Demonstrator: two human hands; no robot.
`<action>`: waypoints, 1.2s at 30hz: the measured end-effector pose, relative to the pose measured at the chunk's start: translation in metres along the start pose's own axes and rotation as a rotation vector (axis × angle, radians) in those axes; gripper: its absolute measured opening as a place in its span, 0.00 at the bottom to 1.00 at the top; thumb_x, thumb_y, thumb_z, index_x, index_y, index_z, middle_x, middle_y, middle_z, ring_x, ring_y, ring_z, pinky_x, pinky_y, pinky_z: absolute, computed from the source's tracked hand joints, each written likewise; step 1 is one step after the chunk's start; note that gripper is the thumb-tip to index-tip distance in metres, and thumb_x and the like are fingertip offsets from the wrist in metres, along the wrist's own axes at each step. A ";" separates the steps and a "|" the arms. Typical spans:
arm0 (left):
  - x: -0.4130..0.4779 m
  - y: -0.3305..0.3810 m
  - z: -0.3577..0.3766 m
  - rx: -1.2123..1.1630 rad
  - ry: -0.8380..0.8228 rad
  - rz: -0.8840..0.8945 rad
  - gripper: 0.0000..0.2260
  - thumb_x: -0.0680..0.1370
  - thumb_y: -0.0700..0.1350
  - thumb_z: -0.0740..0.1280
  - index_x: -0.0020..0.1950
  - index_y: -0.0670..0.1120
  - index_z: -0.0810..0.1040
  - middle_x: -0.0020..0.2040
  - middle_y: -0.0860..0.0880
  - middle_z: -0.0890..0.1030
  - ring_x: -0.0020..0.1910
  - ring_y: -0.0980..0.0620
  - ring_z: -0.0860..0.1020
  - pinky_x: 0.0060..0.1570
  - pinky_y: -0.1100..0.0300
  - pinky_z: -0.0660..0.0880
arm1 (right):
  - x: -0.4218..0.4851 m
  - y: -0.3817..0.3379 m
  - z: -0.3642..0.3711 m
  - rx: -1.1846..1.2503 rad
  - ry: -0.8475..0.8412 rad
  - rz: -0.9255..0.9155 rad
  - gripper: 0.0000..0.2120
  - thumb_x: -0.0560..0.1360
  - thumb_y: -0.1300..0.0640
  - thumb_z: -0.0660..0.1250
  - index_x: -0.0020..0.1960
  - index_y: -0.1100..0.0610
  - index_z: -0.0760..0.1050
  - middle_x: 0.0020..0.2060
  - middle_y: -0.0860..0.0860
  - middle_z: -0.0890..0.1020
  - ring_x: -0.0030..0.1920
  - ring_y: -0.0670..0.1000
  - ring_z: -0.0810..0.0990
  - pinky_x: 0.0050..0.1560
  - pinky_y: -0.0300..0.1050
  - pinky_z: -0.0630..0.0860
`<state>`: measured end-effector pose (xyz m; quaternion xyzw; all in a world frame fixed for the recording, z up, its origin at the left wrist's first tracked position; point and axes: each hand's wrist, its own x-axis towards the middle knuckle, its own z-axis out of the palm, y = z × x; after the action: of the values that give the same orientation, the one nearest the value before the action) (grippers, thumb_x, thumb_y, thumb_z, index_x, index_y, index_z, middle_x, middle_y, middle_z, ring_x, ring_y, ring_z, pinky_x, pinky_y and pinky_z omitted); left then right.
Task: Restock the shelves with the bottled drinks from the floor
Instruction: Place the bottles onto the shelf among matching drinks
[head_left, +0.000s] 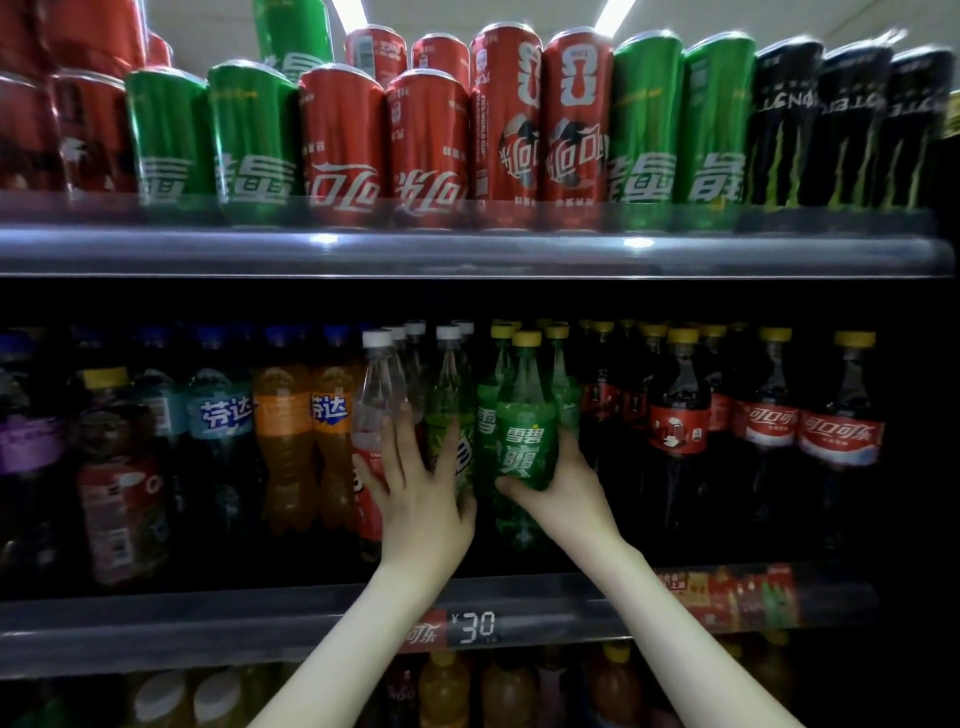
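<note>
On the middle shelf (260, 618), my right hand (558, 483) grips a green yellow-capped Sprite bottle (524, 415) around its lower body, upright at the shelf front. My left hand (421, 483) lies with straight, spread fingers against a green white-capped bottle (449, 400) and a clear white-capped bottle (376, 395) just to the left. More green bottles stand behind the held one.
Orange Fanta bottles (283, 431) stand to the left, dark cola bottles (680, 410) to the right. The top shelf carries rows of red, green and black cans (426, 145). A price tag (467, 626) sits on the shelf edge; more bottles fill the shelf below.
</note>
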<state>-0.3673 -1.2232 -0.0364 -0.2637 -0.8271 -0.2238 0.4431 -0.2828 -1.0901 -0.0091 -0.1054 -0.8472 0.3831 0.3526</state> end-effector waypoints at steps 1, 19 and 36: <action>0.000 0.002 0.002 0.008 0.012 0.008 0.40 0.63 0.48 0.77 0.73 0.49 0.66 0.76 0.37 0.51 0.75 0.37 0.47 0.63 0.29 0.44 | -0.001 0.000 0.003 0.006 -0.013 -0.003 0.41 0.68 0.49 0.76 0.74 0.52 0.58 0.65 0.50 0.75 0.63 0.52 0.75 0.54 0.39 0.71; -0.052 -0.058 -0.032 -0.098 -0.064 -0.035 0.26 0.76 0.43 0.66 0.73 0.44 0.66 0.69 0.35 0.68 0.65 0.34 0.70 0.63 0.41 0.71 | -0.069 -0.012 0.064 -0.254 0.161 -0.434 0.29 0.76 0.59 0.68 0.73 0.62 0.63 0.68 0.58 0.71 0.69 0.55 0.66 0.69 0.48 0.64; -0.214 -0.123 -0.024 0.073 -0.323 0.081 0.43 0.72 0.45 0.71 0.79 0.51 0.47 0.78 0.40 0.42 0.77 0.40 0.41 0.70 0.35 0.48 | -0.183 0.109 0.175 -0.487 -0.133 -0.110 0.42 0.66 0.62 0.77 0.72 0.56 0.57 0.64 0.68 0.68 0.58 0.69 0.72 0.56 0.62 0.75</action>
<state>-0.3301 -1.3817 -0.2236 -0.3130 -0.8839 -0.1306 0.3221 -0.2779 -1.1979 -0.2626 -0.1152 -0.9403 0.1542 0.2806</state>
